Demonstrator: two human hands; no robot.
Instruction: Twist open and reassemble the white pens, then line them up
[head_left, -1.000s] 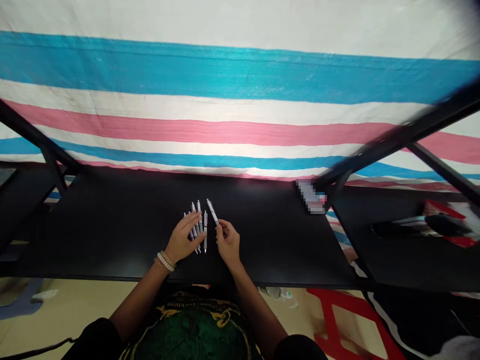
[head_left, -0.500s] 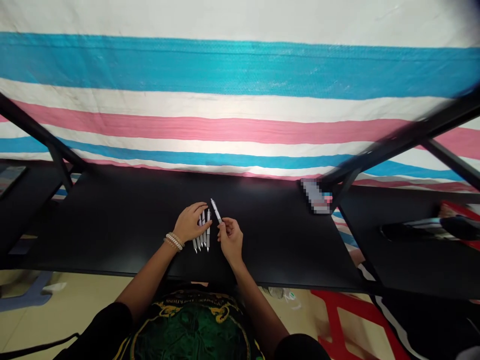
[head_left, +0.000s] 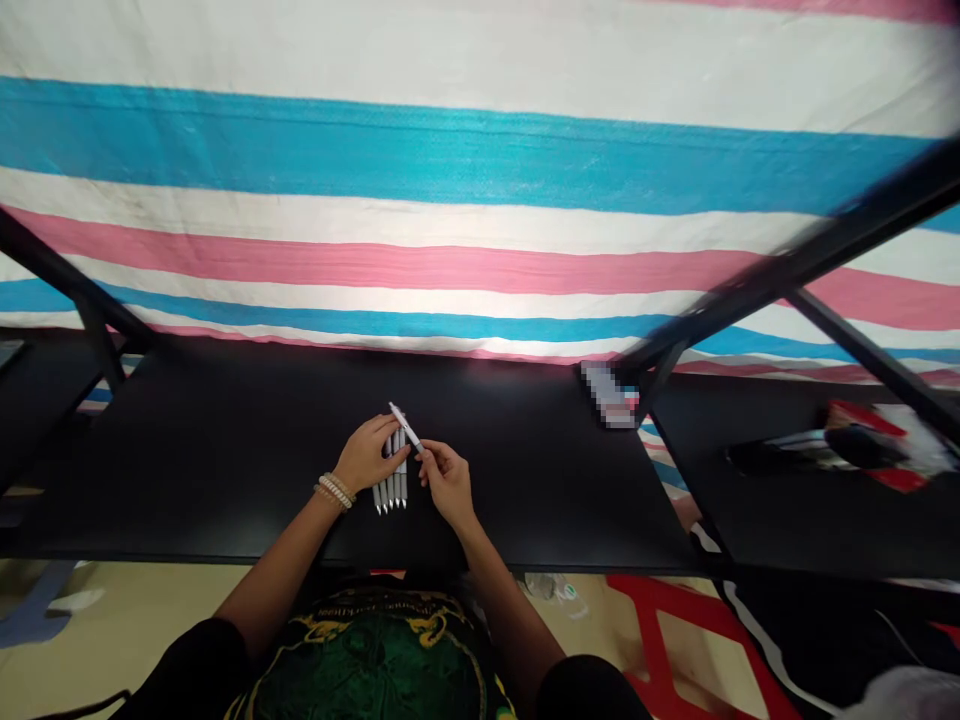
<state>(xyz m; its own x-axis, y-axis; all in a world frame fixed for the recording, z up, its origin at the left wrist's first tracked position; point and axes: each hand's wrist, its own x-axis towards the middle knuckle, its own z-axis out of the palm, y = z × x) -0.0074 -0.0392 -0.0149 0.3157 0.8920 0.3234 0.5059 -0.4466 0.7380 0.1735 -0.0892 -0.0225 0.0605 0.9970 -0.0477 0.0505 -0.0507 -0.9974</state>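
The held pen (head_left: 406,428), just below the centre of the frame, slants across the upper end of the row of pens (head_left: 390,492), so your likeliest trouble is its lower end knocking the nearest pen and fanning the row apart; bringing it down at that angle would cause it. The barrels look smooth and round, so they could also roll on the black table (head_left: 225,450) if your left hand (head_left: 365,455) lifted or pushed unevenly. A loose pinch might let the held pen swivel, too. As for pose, your right hand (head_left: 451,488) comes up from the lower right, thumb and fingertips pinching the pen near its lower end, its other end pointing to the upper left. Your left hand reaches in from the lower left, with the bracelets (head_left: 334,490) at its wrist, fingers curved over the row's upper part and thumb lying across the barrels; how hard it presses on them cannot be told.
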